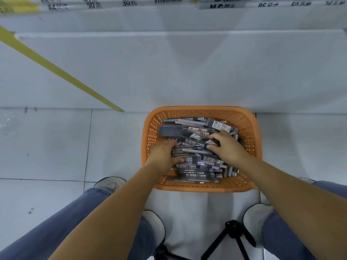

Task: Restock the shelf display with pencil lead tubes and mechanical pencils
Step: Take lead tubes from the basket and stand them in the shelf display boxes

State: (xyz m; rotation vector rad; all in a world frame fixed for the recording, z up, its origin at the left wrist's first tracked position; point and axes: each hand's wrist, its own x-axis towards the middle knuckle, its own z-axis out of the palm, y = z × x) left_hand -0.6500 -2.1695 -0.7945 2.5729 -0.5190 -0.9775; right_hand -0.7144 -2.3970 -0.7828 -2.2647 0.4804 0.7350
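Nearest, below both wrists, a black tripod (232, 230) stands on the tiled floor (47, 147) between legs in blue jeans (65, 222). Both bare forearms reach forward into an orange lattice basket (202, 109), which sits on the floor and encloses both hands. It is heaped with a pile of packs (197, 167) of pencils and lead tubes, lying criss-cross under and between the hands.

The left hand (163, 152) lies palm down on the pile's left side with its fingers dug in among the packs; whether it grips anything I cannot tell. Just right of it, the right hand (227, 145) is curled narrow, with thumb and fingers pinching one pack (211, 142) at the top of the heap.

Beyond the hands rises a white shelf front (169, 72). A yellow strip (56, 70) slants across it, far left of the left hand. Farther up are blurred stacks of labelled stock (92, 4).
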